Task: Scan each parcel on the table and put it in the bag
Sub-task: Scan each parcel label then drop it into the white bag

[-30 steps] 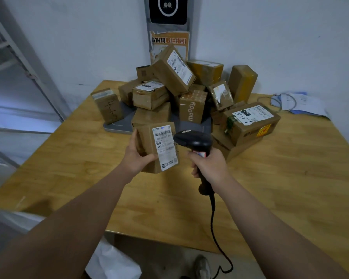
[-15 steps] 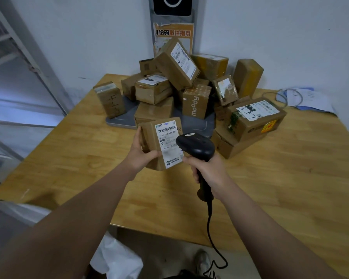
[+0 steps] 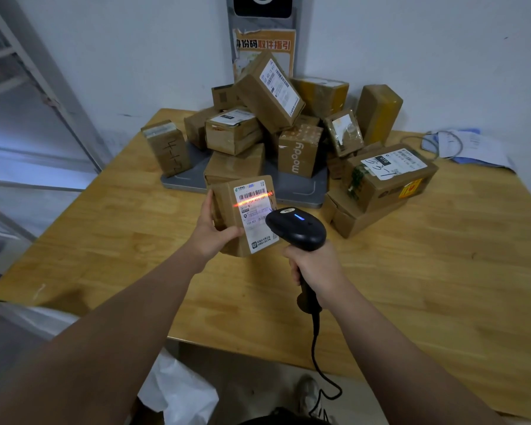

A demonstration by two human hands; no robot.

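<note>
The left grip (image 3: 212, 237) clasps a small cardboard parcel (image 3: 226, 207) above the wooden tabletop (image 3: 411, 286), a red line crossing its white label. The right grip (image 3: 316, 268) wraps the smooth black scanner (image 3: 298, 230) just beside it. Bare wood spreads toward the near edge; a crumpled white bag (image 3: 178, 391) lies below.
</note>
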